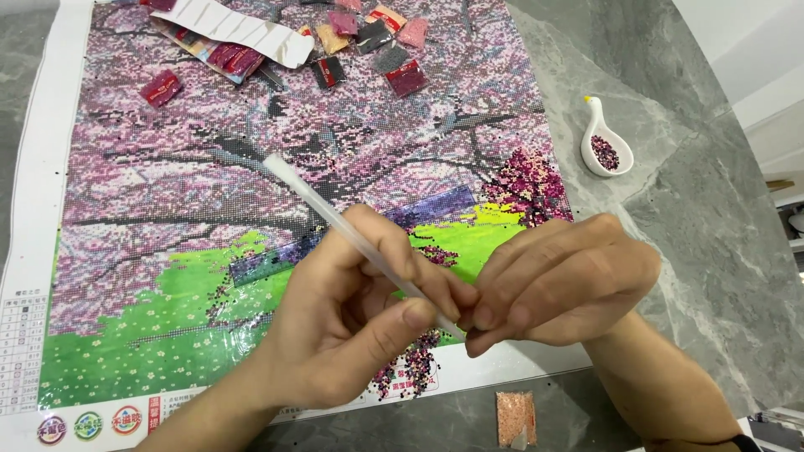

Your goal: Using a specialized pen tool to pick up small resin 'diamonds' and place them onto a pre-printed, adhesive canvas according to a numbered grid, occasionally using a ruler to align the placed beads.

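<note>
The left hand (347,322) pinches a slim translucent white plastic pen (356,237) between thumb and fingers — its shaft slanting up toward 11 o'clock. The right hand (561,285) has its fingertips closed together on the pen's lower tip, at 3 o'clock from the left thumb. Both hover over the pink-and-green blossom-tree mosaic canvas (167,192). At 2 o'clock rests a small white spoon-shaped dish (599,134) of dark beads; bead packets (408,77) lie scattered at 12 o'clock.

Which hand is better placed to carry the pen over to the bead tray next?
Left, probably: the left hand already grips the white pen like a pencil. The right hand only pinches at its tip, though it lies nearer the white tray.
</note>
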